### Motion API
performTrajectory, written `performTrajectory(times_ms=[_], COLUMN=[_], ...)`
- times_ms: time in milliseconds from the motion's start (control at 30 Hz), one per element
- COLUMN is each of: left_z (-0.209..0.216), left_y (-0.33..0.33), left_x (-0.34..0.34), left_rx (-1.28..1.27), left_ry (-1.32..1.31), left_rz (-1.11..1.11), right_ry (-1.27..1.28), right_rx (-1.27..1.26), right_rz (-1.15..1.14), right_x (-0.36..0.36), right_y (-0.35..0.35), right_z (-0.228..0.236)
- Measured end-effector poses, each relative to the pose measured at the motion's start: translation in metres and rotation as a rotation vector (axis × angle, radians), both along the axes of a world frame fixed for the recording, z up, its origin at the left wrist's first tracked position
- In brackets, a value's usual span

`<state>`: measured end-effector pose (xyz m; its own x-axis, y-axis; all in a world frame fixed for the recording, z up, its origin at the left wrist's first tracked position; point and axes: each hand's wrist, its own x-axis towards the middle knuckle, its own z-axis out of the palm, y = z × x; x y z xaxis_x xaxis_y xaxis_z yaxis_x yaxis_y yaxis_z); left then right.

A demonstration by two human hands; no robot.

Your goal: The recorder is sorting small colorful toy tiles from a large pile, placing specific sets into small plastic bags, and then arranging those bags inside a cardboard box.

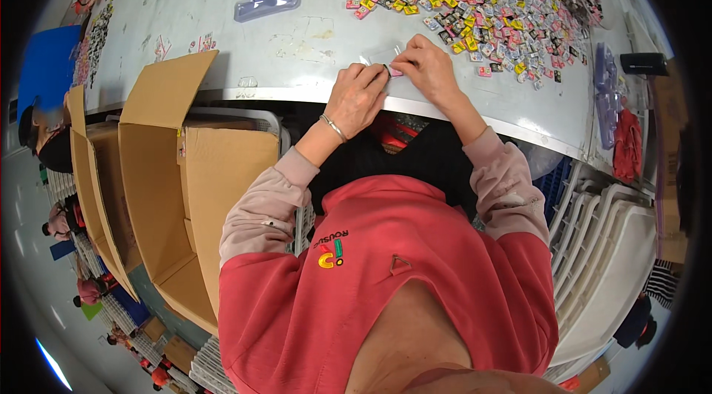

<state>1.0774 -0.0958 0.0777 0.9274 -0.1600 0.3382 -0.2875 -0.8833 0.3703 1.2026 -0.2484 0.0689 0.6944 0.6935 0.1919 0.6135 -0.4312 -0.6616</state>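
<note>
My left hand (357, 94) and my right hand (425, 68) meet at the near edge of a white table (222, 16). Together they pinch a small clear plastic piece (382, 65) with a pink bit at its right end. The left wrist wears a thin bracelet. Just beyond my right hand spreads a big heap of small pink, yellow and grey items (482, 1). What exactly the pinched piece is, I cannot tell.
A clear plastic tray (267, 1) lies on the table at the back left. An open cardboard box (185, 186) stands at my left, below the table edge. Stacked white trays (608, 246) sit at my right. Clear trays (604, 90) and a red cloth (627, 143) lie at the right edge.
</note>
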Motion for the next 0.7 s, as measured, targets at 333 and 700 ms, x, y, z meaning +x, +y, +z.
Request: performTrajectory(times_ms=[333, 700], left_z=[-0.006, -0.011], left_y=[-0.017, -0.013], left_x=[0.01, 0.01], left_rx=[0.177, -0.056], left_ry=[0.112, 0.092], left_rz=[-0.02, -0.046], right_ry=[0.017, 0.593], right_rx=[0.029, 0.208], right_rz=[0.145, -0.007], right_x=[0.029, 0.017], right_y=[-0.063, -0.051], right_z=[0.027, 0.025])
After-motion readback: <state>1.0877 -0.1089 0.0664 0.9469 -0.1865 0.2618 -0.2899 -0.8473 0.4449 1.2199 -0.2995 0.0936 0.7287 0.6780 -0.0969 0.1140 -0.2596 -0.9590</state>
